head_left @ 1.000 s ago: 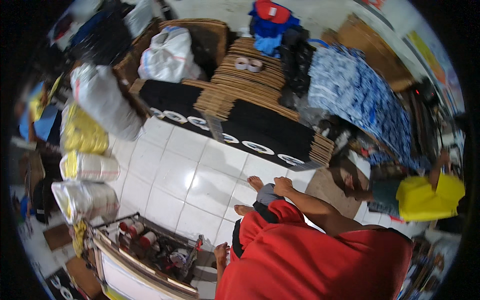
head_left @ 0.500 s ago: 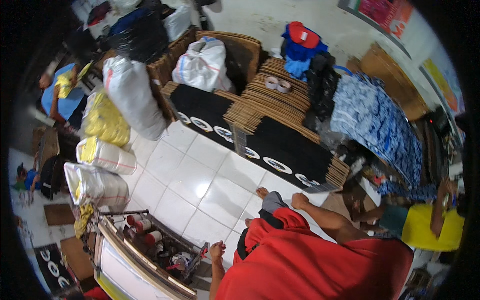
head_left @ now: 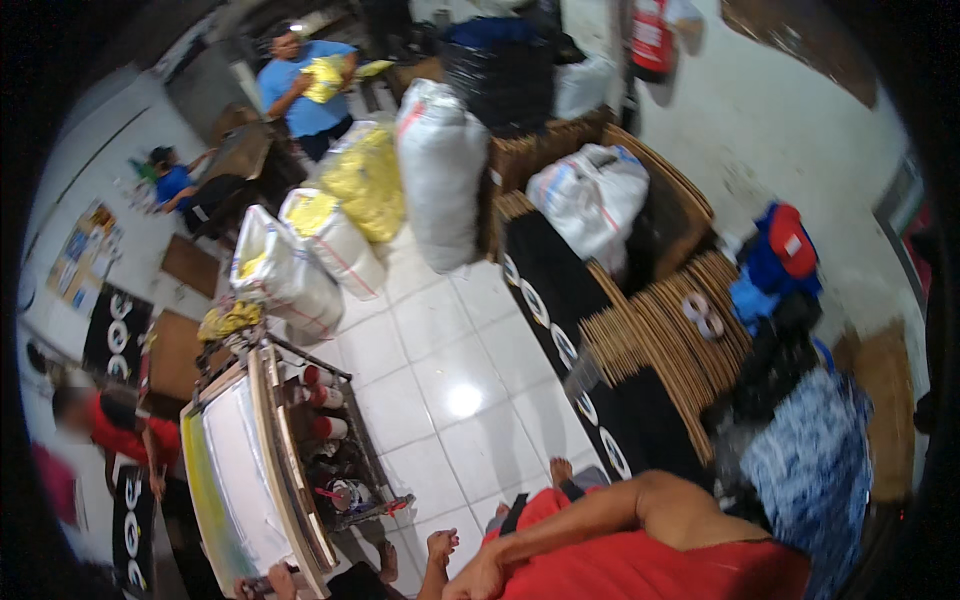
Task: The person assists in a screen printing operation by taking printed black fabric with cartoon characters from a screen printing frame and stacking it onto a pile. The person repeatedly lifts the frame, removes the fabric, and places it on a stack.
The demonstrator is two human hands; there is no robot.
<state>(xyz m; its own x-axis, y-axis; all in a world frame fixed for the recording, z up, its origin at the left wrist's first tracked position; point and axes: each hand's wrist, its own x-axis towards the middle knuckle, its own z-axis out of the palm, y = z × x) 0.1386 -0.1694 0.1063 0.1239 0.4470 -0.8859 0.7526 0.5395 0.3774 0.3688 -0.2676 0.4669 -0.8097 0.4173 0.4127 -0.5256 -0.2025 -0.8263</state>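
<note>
Near the bottom centre, my left hand [head_left: 440, 548] hangs beside the wheeled screen-printing rack, empty, its fingers loosely apart. My right hand [head_left: 474, 576] is low against my red shirt [head_left: 650, 570], its fingertips too hidden to read. My bare foot [head_left: 560, 472] shows on the white tiles [head_left: 420, 360]. The rack [head_left: 345, 385] carries red-and-white cans and tools beside pale, yellow-edged screens [head_left: 240, 450]. To the right stand stacked cardboard boards [head_left: 670, 340] with two tape rolls and black printed panels [head_left: 640, 410] along their front.
Sacks [head_left: 440, 180] and yellow bundles [head_left: 365, 180] line the back. A blue-shirted co-worker [head_left: 305, 100] holds yellow cloth; others work at left [head_left: 175, 185] [head_left: 125, 430]. Another person's hands [head_left: 270, 583] touch the screens. Patterned blue cloth [head_left: 800, 450] lies right.
The view has swung left, so the sacks, rack and co-workers sit more centrally and the boards rightward. My right hand has moved down and back toward my body.
</note>
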